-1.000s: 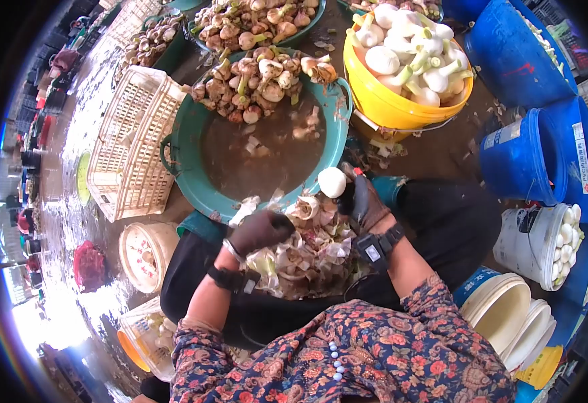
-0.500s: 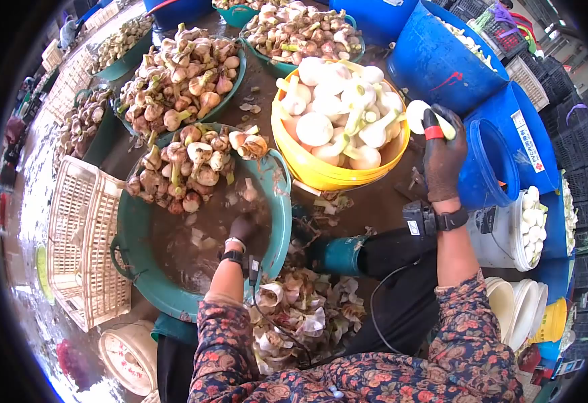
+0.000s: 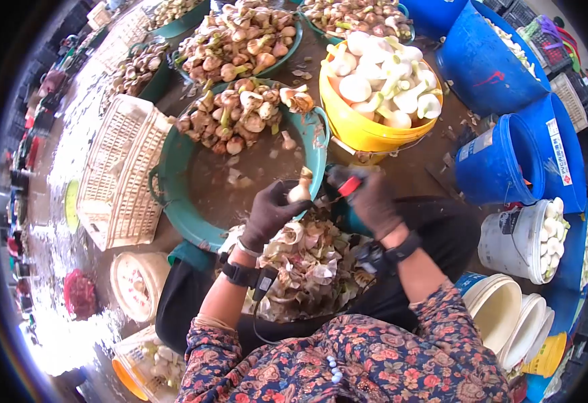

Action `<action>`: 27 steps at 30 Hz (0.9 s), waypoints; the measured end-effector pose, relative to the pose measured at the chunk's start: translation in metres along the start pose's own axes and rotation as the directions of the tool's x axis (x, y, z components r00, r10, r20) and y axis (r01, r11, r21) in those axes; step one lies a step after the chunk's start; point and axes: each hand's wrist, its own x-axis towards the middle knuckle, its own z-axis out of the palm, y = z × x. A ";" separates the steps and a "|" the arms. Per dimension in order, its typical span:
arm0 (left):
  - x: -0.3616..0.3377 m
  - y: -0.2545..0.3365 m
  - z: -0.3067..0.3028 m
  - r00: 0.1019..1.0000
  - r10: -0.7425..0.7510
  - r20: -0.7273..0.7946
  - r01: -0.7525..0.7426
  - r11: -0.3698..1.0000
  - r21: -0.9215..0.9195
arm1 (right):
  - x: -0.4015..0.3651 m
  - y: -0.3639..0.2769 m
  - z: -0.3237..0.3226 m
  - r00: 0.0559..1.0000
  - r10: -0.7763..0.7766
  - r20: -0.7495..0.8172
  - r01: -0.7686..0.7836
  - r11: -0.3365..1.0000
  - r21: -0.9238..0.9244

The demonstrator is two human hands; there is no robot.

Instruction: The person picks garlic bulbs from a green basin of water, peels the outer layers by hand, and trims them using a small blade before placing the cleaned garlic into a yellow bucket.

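Left hand [image 3: 267, 213] grasping the bulb [image 3: 300, 193], right hand [image 3: 372, 201] clenched on the red-handled tool [image 3: 349, 186]: I'd cut shallow, edge turned away from the holding fingers.

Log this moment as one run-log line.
left hand: holds unpeeled bulb | right hand: grips red-handled tool near bulb | peel pile on lap | teal basin, yellow bucket ahead

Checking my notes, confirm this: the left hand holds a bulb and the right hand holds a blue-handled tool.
Wrong handle colour: in the head view the left hand holds a bulb and the right hand holds a red-handled tool.
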 end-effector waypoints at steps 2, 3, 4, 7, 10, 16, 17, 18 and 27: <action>-0.019 0.017 0.007 0.978 0.210 -0.009 -0.197 0.930 0.310 | -0.022 -0.018 0.023 0.988 0.053 0.144 -0.073 0.987 0.141; -0.028 0.027 0.012 0.946 0.321 -0.031 -0.277 0.857 0.435 | -0.028 -0.019 0.035 0.984 0.090 0.156 -0.116 0.979 0.166; -0.035 0.026 0.012 0.948 0.316 -0.038 -0.268 0.856 0.443 | -0.035 -0.018 0.044 0.978 0.128 0.167 -0.160 0.969 0.191; -0.054 0.028 0.013 0.941 0.337 -0.034 -0.248 0.754 0.609 | -0.045 -0.013 0.050 0.977 0.058 0.203 -0.099 0.975 0.197; -0.062 0.024 0.010 0.966 0.257 0.026 -0.214 0.738 0.640 | -0.058 -0.008 0.057 0.987 -0.006 0.160 -0.031 0.974 0.224; -0.074 0.020 0.015 0.972 -0.221 0.084 0.229 0.967 -0.115 | -0.066 -0.001 0.037 0.758 0.229 0.611 -0.621 0.543 0.566; -0.074 0.015 0.024 0.995 -0.099 0.023 0.101 0.980 -0.172 | -0.066 -0.015 0.032 0.666 0.307 0.680 -0.740 0.393 0.547; -0.074 0.012 0.031 0.999 0.022 -0.046 -0.032 0.975 -0.221 | -0.066 -0.022 0.030 0.557 0.364 0.746 -0.830 0.228 0.509; -0.078 -0.003 0.021 0.951 0.296 -0.091 -0.187 0.784 0.592 | -0.065 0.011 0.044 0.629 0.354 0.692 -0.725 0.590 0.357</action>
